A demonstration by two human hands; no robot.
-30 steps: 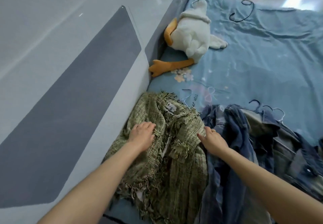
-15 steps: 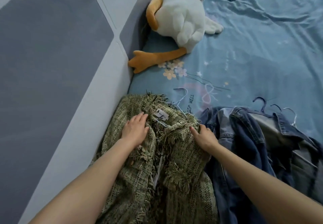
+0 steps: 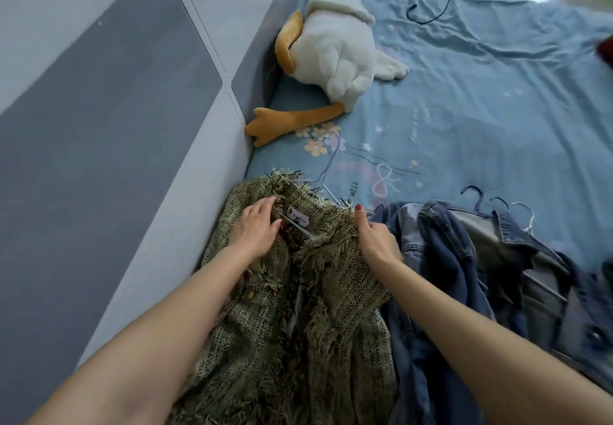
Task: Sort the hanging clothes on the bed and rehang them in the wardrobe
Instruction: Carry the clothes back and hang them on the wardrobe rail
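A green fringed knit jacket [image 3: 335, 295] lies on the blue bed sheet [image 3: 481, 103] near the padded headboard, still on a thin wire hanger [image 3: 326, 177] whose hook pokes out past the collar. My left hand [image 3: 255, 229] rests flat on the jacket's left collar, fingers spread by the label. My right hand [image 3: 374, 239] presses on the right collar edge, fingers on the fringe. To the right lies a heap of denim jackets [image 3: 464, 259] on hangers, their hooks [image 3: 497, 202] sticking up.
A white plush duck [image 3: 331, 50] with orange feet lies against the grey padded headboard [image 3: 116, 126]. A dark loose hanger [image 3: 431, 3] rests on the sheet at the far side. A dark red item [image 3: 606, 50] shows at the right edge.
Both hands slid up the green jacket from its shoulders to the collar near the hanger. The camera has tilted, so the far side of the bed shows again.
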